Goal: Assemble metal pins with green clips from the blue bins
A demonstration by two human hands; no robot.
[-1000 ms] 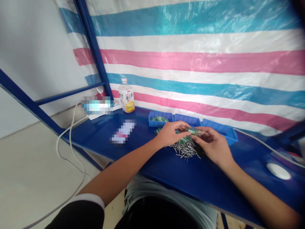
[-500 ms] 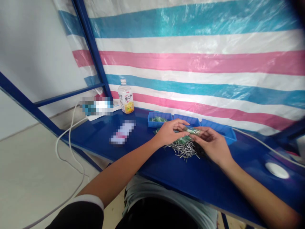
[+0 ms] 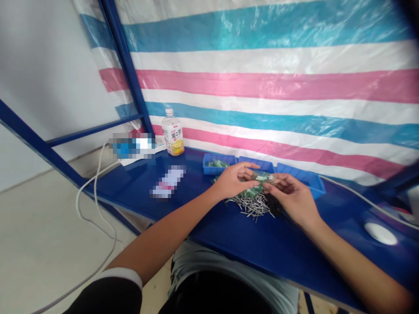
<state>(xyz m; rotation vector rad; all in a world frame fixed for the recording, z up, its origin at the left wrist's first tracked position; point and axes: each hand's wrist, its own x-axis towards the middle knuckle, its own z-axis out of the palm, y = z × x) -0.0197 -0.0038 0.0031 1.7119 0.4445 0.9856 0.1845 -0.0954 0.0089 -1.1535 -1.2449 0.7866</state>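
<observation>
Both my hands meet over a heap of small silver metal pins (image 3: 253, 205) on the blue table (image 3: 255, 248). My left hand (image 3: 234, 179) pinches one end of a small green circuit board (image 3: 262, 177) between thumb and fingers. My right hand (image 3: 291, 196) has its fingers curled on the other end of the same board. More green boards (image 3: 250, 192) lie under my hands beside the pins.
Three blue bins (image 3: 219, 163) line the back by the striped tarp; the left one holds green parts. A drink bottle (image 3: 173, 136), a blurred packet (image 3: 168, 181), a white cable (image 3: 94, 205) and a white round object (image 3: 381, 233) are also there.
The hands and the board have shifted slightly lower toward the pin heap. Both hands keep their hold on the board.
</observation>
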